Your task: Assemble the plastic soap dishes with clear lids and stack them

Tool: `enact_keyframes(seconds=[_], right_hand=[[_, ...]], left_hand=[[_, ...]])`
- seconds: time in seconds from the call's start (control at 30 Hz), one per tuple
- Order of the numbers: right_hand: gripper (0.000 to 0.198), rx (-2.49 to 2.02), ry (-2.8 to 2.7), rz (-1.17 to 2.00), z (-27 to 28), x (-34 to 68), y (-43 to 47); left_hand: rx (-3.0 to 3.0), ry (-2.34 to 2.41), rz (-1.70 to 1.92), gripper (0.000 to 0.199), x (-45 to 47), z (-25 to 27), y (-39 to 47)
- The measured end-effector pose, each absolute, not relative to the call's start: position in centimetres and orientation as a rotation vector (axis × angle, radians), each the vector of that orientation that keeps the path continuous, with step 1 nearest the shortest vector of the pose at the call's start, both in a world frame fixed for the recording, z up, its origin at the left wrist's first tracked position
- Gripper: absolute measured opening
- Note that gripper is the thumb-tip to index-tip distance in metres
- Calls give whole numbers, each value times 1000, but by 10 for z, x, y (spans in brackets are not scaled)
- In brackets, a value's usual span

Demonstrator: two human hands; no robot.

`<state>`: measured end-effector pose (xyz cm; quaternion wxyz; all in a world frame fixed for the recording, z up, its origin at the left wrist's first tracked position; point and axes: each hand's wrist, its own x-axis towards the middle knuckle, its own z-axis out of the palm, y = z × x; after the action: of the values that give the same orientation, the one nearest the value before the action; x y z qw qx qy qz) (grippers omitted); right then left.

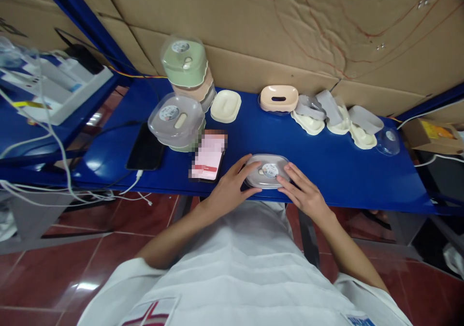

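A grey soap box (256, 177) with a clear lid and a round label lies at the front edge of the blue table. My left hand (237, 180) grips its left end, thumb at the near side and fingers over the lid. My right hand (303, 190) holds the right end, with fingertips on the lid beside the label. Left of my hands lies a phone (209, 157) with a lit, blurred screen. Behind it stand stacked lidded soap boxes, a grey one (177, 120) in front and a green one (186, 65) on top at the back.
A cream tray (225, 106) lies beside the stacks. Along the back are a peach soap box (279, 97), several loose grey and cream parts (335, 111) and a clear lid (387, 142). A dark phone (145, 147) with a white cable lies left. Cardboard (235, 36) walls off the back.
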<state>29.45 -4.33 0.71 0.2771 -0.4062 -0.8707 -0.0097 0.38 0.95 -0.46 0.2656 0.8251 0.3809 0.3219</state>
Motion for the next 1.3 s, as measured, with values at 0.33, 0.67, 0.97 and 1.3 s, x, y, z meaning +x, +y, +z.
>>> enact_keyframes(seconds=[0.33,0.67,0.97,1.3], right_hand=[[78,-1036,-2109,29,19,306,-26],[61,-958,-2464,232,28,266,29],[51,-991,-2597,196,24,195,158],[45,-1055,-2595,226,16,222,151]], left_hand=[[2388,1270,1234,64,-26,49,2],[2112,2060,1542,81,-102,74,73],[2065,2059,1486,91,-97,69,84],[2334,1921,1660,108,-100,67,63]])
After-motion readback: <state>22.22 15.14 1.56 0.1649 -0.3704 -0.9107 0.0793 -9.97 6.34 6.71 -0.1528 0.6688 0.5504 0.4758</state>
